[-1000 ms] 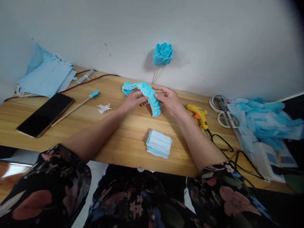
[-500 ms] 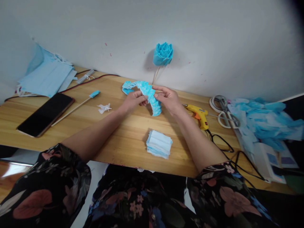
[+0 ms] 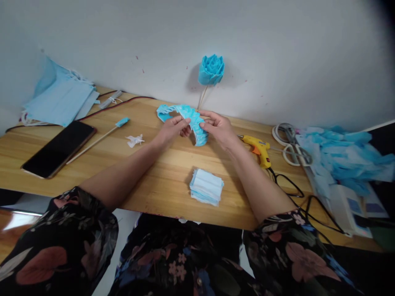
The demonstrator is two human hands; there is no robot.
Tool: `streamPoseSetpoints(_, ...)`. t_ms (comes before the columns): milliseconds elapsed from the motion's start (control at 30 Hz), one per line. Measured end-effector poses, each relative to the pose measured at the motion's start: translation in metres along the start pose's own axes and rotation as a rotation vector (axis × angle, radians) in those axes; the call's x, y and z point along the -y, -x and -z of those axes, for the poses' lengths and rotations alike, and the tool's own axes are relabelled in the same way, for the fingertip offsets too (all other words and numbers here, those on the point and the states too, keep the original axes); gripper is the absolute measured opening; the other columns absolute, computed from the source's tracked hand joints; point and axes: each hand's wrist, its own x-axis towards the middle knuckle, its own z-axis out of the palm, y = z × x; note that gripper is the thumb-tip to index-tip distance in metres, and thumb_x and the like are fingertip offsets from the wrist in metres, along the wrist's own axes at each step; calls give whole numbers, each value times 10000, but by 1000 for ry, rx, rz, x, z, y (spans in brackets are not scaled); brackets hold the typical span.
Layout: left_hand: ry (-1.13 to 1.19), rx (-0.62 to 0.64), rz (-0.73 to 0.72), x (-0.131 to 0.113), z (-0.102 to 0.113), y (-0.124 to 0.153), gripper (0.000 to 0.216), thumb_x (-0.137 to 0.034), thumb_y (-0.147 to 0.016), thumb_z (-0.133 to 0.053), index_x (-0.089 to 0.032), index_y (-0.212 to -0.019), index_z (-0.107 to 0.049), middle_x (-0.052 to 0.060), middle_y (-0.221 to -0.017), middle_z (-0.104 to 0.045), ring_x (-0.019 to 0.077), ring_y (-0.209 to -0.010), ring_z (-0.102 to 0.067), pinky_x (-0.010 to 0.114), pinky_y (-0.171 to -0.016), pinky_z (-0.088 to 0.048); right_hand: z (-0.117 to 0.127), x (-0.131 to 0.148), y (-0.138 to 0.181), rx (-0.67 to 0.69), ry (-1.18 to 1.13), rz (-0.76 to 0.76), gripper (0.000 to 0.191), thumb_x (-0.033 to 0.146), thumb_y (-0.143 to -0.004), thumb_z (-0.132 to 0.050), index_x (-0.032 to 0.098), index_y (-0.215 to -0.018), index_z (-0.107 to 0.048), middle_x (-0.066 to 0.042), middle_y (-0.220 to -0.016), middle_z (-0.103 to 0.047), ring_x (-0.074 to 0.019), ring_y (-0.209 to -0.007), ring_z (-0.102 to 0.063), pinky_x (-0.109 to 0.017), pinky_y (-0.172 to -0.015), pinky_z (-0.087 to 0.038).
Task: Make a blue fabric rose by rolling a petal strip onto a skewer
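A curved, pleated strip of blue mask fabric [image 3: 189, 113] is held above the table between my two hands. My left hand [image 3: 176, 126] pinches its inner edge near the middle, thumb on top. On the other side my right hand [image 3: 217, 125] grips the outer edge between thumb and fingers. One end of the strip curls away to the left; the other hangs down toward me. Behind it, a blue fabric flower [image 3: 211, 70] on a thin stick stands against the wall. A stack of cut mask pieces [image 3: 206, 186] lies nearer me on the table.
On the left lie face masks [image 3: 61, 98], a phone [image 3: 59, 149], a stick with a blue tip [image 3: 95, 142] and a white scrap [image 3: 135, 140]. To the right are a yellow glue gun [image 3: 256, 149] with its cord, scissors [image 3: 293, 153], a tape roll [image 3: 279, 133] and piled blue scraps [image 3: 342, 154].
The strip has shifted slightly left, and its hanging end has lifted a little. Both hands keep hold of it; the things on the table stay where they were.
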Motion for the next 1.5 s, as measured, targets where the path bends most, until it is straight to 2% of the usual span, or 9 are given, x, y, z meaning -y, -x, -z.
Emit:
streamPoseSetpoints(100, -74, 38, -36, 2, 1, -1, 374, -436, -901, -780, -154, -698, -641, 23, -676, -706, 88, -591, -619, 205, -591, -468, -2, 0, 0, -14, 9, 17, 566, 429, -715, -847, 199, -1219, -728, -19, -891, -784, -183, -814, -709, -332, -789, -586)
streamPoseSetpoints(300, -146, 47, -35, 6, 3, -2, 214, -282, -799, -828, -150, -729, -674, 11, -672, -719, 93, -589, -618, 215, -620, -487, -4, 1, 1, -39, 42, -26, 544, 448, -723, -831, 223, -1209, -736, 8, -799, -740, -171, -717, -658, -332, -731, -563)
streamPoseSetpoints(567, -13, -27, -10, 3, 3, -2, 211, -227, -825, -768, -159, -679, -632, 5, -628, -694, 90, -573, -611, 212, -614, -480, 1, 5, 2, -93, 51, -64, 531, 590, -797, -758, 253, -1207, -725, -12, -896, -734, -197, -867, -682, -369, -844, -569)
streamPoseSetpoints(700, 48, -42, 9, 4, 4, -2, 233, -233, -838, -785, -161, -695, -615, 8, -650, -706, 91, -590, -629, 209, -624, -488, 2, 6, 3, -41, 44, -59, 614, 637, -769, -789, 251, -1240, -713, -22, -935, -746, -202, -874, -680, -363, -819, -563)
streamPoseSetpoints(867, -44, 6, -25, 3, 3, -1, 321, -359, -891, -788, -161, -704, -619, 21, -677, -711, 93, -601, -629, 210, -616, -477, 1, -1, -1, -21, 50, -10, 655, 547, -676, -872, 229, -1226, -713, 26, -770, -686, -157, -710, -604, -324, -736, -521)
streamPoseSetpoints(1000, -142, 60, -68, 1, 1, 1, 421, -508, -887, -786, -163, -703, -628, 27, -679, -702, 102, -607, -625, 221, -609, -471, 1, -2, -3, -60, 78, 2, 608, 533, -695, -840, 224, -1202, -710, 18, -788, -688, -159, -719, -604, -327, -737, -509)
streamPoseSetpoints(1167, -141, 64, -61, 3, 1, 0, 370, -431, -782, -857, -174, -708, -601, 9, -673, -712, 103, -592, -617, 231, -618, -483, 0, 0, -1, -32, 90, 7, 616, 572, -702, -823, 239, -1204, -694, -2, -829, -695, -183, -755, -613, -347, -752, -511)
streamPoseSetpoints(1367, -115, 51, -41, 2, 1, 0, 298, -317, -788, -830, -176, -687, -587, -3, -630, -693, 104, -578, -623, 233, -625, -498, -2, 0, 1, -39, 137, 25, 566, 499, -739, -821, 227, -1225, -716, 27, -730, -641, -161, -681, -571, -322, -695, -500)
streamPoseSetpoints(1500, -44, 17, -35, 1, 1, 0, 297, -287, -832, -800, -176, -675, -573, -7, -616, -681, 102, -566, -625, 229, -619, -497, 0, 4, 3, -52, 56, -26, 510, 477, -802, -785, 246, -1253, -727, 16, -797, -707, -167, -744, -643, -337, -768, -564)
